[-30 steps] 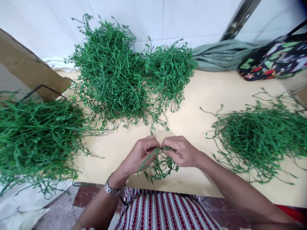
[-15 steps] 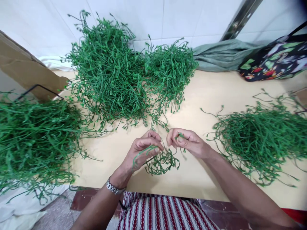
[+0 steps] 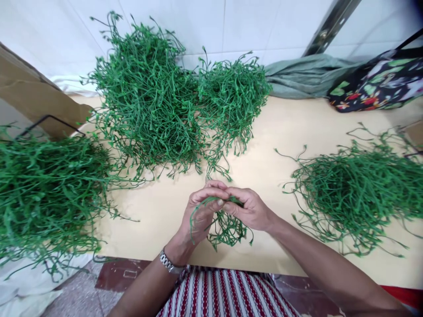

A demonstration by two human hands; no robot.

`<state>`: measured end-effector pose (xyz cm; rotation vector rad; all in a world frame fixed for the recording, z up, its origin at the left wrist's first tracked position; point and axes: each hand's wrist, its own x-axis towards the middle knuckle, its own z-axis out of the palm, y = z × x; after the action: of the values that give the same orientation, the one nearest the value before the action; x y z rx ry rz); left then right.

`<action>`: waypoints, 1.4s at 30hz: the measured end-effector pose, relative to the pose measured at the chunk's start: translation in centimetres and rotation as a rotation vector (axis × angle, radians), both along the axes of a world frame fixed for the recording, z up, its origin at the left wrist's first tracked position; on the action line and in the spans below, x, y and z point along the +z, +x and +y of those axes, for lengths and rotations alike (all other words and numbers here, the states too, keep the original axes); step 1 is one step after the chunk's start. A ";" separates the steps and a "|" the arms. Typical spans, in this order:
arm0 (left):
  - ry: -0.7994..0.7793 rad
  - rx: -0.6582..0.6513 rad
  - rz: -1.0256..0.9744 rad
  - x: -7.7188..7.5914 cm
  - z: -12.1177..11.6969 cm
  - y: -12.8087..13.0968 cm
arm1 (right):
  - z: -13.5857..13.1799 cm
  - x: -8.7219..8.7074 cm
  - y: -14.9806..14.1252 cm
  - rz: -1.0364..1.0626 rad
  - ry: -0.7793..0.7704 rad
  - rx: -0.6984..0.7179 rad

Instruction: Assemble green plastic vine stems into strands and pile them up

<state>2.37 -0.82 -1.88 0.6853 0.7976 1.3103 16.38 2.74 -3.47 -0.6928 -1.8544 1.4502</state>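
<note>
At the front middle of the table, my left hand [image 3: 200, 211] pinches thin green stems [image 3: 195, 210] that look like artificial flower stems, with one curving down over the palm. My right hand [image 3: 253, 212] meets it fingertip to fingertip, its thumb and fingers closed on green stems [image 3: 236, 200]. The exact join between the fingertips is hidden. Just beneath both hands lies a small tangle of similar stems [image 3: 229, 230], partly covered by them.
Large heaps of green stems lie at the left [image 3: 49, 189], back middle [image 3: 148, 97] and right [image 3: 360, 189]. Behind stand a tiled wall [image 3: 251, 26], a grey-green cloth [image 3: 297, 77] and a flowered bag [image 3: 373, 88]. A cardboard box [image 3: 39, 97] is at the left.
My right hand has moved left and my left hand slightly right, so the fingertips, apart before, now touch. Both keep hold of the stems.
</note>
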 end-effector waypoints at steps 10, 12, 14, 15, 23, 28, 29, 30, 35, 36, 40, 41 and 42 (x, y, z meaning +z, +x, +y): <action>-0.143 0.133 -0.123 -0.2 0.1 0.9 | -0.2 0.8 -0.2 -0.106 0.275 -0.040; -0.141 0.119 -0.130 -0.2 0.0 1.0 | -0.1 0.8 -0.1 -0.128 0.409 -0.049; -0.110 0.098 -0.120 -0.3 0.0 0.9 | 0.0 0.7 0.1 -0.145 0.523 -0.046; -0.096 0.084 -0.120 -0.3 -0.1 0.9 | 0.1 0.6 0.1 -0.149 0.565 -0.044; -0.081 0.045 -0.181 0.3 0.6 -0.1 | 0.2 0.8 0.5 -0.107 0.638 0.074; -0.004 0.065 -0.131 0.8 0.8 -1.5 | 1.8 2.0 2.3 0.034 0.356 -0.108; 0.013 0.075 -0.123 0.9 0.9 -1.8 | 2.2 2.1 2.6 0.037 0.361 -0.152; 0.028 0.083 -0.109 0.9 0.9 -2.1 | 2.6 2.1 3.0 0.022 0.377 -0.198; 0.063 0.098 -0.043 1.3 0.9 -2.9 | 3.9 1.3 3.5 -0.144 0.364 -0.359; 0.064 0.109 -0.031 1.4 0.9 -2.9 | 4.0 1.2 3.5 -0.135 0.328 -0.376; 0.082 0.131 -0.006 1.4 0.8 -3.1 | 4.1 1.6 3.3 0.181 0.048 -0.515; 0.087 0.125 -0.003 1.3 0.8 -3.2 | 4.1 1.8 3.3 0.275 -0.036 -0.544; 0.089 0.122 0.003 1.1 0.7 -3.3 | 4.1 2.1 3.3 0.349 -0.113 -0.558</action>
<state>-0.97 -0.10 -0.74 0.7186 0.7976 1.4623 19.72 6.88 -1.39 -0.8636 -1.1948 1.2124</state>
